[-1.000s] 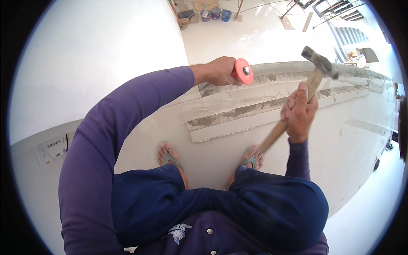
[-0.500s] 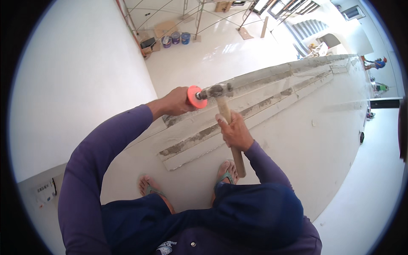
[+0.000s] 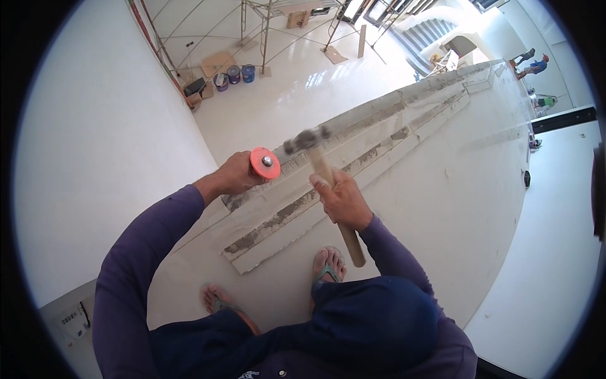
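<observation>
A chisel (image 3: 266,162) with a round orange hand guard is gripped in my left hand (image 3: 235,173). Its metal striking end faces me through the guard, while its blade is hidden beneath. Wrapped round a wooden handle is my right hand (image 3: 344,199), holding a hammer (image 3: 351,242). The hammer's dark steel head is slightly blurred and hangs to the right of the guard, apart from the chisel. Below both hands runs a long pale ledge (image 3: 276,251) with rough, chipped grey strips along it, and the chisel is over its far left end.
Far beyond the ledge's edge, on a lower floor, stand several buckets (image 3: 234,75) and metal scaffolding (image 3: 265,38). A white wall (image 3: 113,164) rises at the left. My sandalled feet are on the floor behind the ledge. Another person in blue (image 3: 536,66) is at the far right.
The hammer head has come away from the chisel's striking end, leaving a gap. In the picture, the chisel and my left hand sit lower and further left; the whole view has shifted too.
</observation>
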`<action>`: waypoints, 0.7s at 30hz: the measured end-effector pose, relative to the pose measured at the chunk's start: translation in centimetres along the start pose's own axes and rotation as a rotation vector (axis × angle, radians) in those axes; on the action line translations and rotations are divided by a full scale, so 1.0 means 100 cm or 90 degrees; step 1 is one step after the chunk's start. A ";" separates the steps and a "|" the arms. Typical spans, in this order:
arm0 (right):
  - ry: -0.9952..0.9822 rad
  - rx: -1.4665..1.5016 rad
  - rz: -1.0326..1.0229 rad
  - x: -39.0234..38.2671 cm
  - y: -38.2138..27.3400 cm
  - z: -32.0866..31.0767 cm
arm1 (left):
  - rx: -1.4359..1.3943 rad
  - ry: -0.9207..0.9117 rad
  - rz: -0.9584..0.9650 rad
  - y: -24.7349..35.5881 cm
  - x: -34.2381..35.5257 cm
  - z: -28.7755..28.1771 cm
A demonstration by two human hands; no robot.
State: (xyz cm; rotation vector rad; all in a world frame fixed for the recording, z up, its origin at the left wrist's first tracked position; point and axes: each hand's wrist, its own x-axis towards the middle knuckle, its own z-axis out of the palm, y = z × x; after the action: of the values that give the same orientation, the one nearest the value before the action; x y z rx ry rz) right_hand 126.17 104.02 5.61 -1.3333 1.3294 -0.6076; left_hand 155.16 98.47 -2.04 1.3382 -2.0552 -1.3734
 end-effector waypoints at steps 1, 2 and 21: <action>0.055 0.096 0.006 -0.004 0.000 0.002 | 0.008 -0.006 0.001 -0.001 0.001 0.000; 0.108 0.193 0.015 -0.006 0.002 0.004 | 0.015 -0.012 -0.001 0.001 0.005 0.001; -0.011 0.093 0.054 0.000 -0.002 0.016 | 0.044 -0.049 -0.047 0.006 0.006 0.000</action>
State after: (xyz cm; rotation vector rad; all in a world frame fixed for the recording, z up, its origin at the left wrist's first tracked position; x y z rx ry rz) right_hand 127.70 104.54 5.32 -1.1559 1.2966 -0.6215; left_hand 154.59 98.05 -1.66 1.4242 -2.1406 -1.4183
